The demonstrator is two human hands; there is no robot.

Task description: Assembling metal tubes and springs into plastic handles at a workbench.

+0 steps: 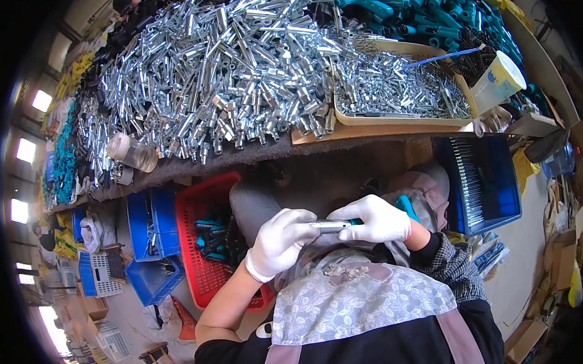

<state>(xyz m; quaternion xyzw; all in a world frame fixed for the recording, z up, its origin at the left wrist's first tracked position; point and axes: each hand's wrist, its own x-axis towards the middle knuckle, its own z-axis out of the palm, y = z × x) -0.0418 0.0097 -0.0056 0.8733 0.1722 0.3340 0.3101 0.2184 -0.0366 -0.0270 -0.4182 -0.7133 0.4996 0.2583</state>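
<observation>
while both gloved hands, left hand (pixel 280 241) and right hand (pixel 375 219), clasp one metal tube (pixel 329 226) with a teal handle (pixel 407 207), a heap of tubes (pixel 225 70) looks left to fit, few finished in the red basket (pixel 202 269).

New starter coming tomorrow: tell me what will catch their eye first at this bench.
The huge heap of shiny metal parts covering the workbench at the top. Next, the white-gloved hands at centre, left hand and right hand, gripping a metal rod with a teal handle. Then the red basket of teal-handled tools on the floor, lower left.

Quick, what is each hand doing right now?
Left hand: closed around a silver metal tube.
Right hand: closed on the tube's other end, with its teal handle.
</observation>
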